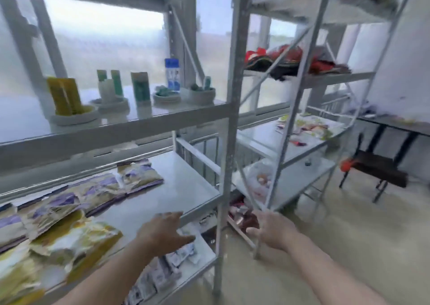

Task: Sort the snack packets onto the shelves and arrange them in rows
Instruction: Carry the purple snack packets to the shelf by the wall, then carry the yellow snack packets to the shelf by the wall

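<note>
Snack packets, purple-and-cream: one row lying flat along the back of the middle shelf of the near rack, centre left of the frame.
Yellow packets: heaped in front of that row, lower left.
Small white packets: on the lower shelf beneath.
Left hand: fingers straight and spread, holding nothing, over the middle shelf's front edge. It is right of the yellow packets and apart from them.
Right hand: fingers loosely apart, empty, lower centre, near red packets lying low between the two racks.
Rack upright: stands between the hands.
Upper shelf: tubes standing in white dishes; blue-and-white bottle behind.
Far rack, right: red cloth, mixed packets, plastic bag.
Right edge: dark table, chair.
Writing: too blurred to read.
</note>
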Motion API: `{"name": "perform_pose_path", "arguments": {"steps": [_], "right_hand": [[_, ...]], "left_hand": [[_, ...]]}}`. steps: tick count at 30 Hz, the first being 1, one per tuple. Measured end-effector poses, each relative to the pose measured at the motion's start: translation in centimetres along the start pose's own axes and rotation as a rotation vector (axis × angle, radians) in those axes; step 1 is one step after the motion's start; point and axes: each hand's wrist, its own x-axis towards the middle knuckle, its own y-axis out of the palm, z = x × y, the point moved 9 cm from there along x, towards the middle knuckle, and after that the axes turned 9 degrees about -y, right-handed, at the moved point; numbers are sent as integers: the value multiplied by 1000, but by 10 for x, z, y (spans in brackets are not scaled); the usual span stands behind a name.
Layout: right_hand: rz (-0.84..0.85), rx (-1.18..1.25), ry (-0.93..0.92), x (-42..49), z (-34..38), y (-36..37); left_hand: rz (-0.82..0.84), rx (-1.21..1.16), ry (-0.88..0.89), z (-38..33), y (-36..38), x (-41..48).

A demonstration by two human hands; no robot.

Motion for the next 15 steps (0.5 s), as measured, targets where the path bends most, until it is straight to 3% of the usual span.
{"name": "perform_pose_path", "arguments": {"steps": [9,15], "right_hand": [[-231,35,395,-152,-301,-142],[-261,45,527,-196,-449,-201]], "left_hand": [[1,51,338,-372,-9,26],[-5,31,508,-567,6,37]]}}
